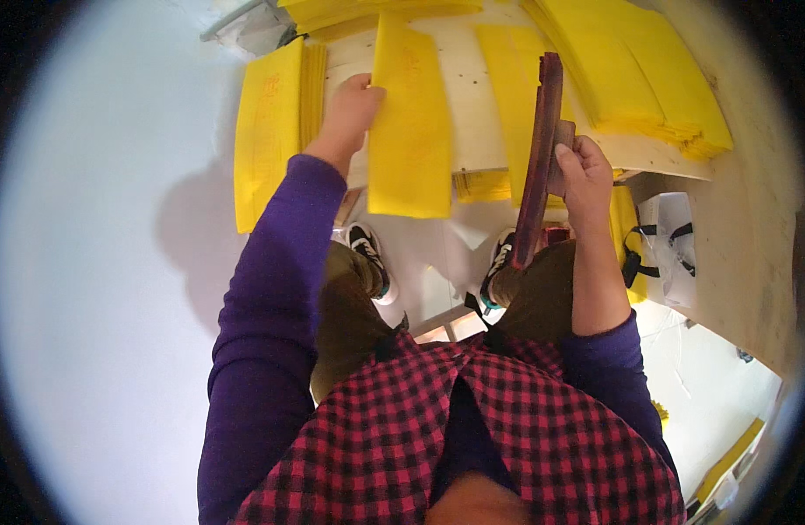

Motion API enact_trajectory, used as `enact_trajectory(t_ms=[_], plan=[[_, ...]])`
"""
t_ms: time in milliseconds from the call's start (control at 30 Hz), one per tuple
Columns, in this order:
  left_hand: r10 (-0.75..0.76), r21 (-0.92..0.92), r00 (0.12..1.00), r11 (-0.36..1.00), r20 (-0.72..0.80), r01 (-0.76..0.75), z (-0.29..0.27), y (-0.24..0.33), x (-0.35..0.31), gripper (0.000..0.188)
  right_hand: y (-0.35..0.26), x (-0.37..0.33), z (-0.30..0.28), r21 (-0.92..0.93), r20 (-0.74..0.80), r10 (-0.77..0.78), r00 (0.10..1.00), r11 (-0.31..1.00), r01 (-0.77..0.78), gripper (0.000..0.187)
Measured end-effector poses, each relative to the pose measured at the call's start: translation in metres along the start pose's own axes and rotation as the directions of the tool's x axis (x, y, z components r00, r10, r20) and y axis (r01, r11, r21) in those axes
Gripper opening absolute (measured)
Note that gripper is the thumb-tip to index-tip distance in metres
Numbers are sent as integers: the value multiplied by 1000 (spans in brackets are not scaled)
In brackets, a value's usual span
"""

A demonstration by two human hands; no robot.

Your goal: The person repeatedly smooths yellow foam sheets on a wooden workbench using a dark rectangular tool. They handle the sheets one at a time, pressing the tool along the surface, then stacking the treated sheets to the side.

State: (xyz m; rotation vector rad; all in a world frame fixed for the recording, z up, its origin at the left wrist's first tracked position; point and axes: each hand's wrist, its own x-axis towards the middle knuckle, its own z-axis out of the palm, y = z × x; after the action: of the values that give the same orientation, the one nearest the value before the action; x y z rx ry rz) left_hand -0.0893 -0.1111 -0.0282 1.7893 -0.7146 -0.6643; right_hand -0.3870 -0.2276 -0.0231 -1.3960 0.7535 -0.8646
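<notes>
Yellow paper sheet [410,140] showing bright yellow, flat wooden tool [537,166] looking dark maroon, sleeves [271,297] showing purple, vest [472,437] wearing red-black check, table [472,122] looking off-white, shoes [367,249] showing black-white.

Surface [472,131] lies ahead of the person, shoes [367,254] under its near edge. On it: paper sheet [409,131] at centre overhanging the near edge, left hand [354,109] on its left edge; another sheet stack [269,140] left, a big stack [639,79] right. Right hand [586,175] sits right of centre with a long flat tool [538,157] upright; bag [669,245] on the floor, right.
</notes>
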Motion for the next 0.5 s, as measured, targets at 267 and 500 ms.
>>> enact_trajectory(t_ms=[267, 500], plan=[[-23, -279, 998, 960, -51, 8, -103, 30, -50, 28, 7, 3, 1, -97, -36, -79, 996, 992, 75, 15], [-153, -384, 988, 912, 1, 142, -191, -13, -35, 35, 7, 1, 11, 18, 37, -29, 999, 999, 28, 14]])
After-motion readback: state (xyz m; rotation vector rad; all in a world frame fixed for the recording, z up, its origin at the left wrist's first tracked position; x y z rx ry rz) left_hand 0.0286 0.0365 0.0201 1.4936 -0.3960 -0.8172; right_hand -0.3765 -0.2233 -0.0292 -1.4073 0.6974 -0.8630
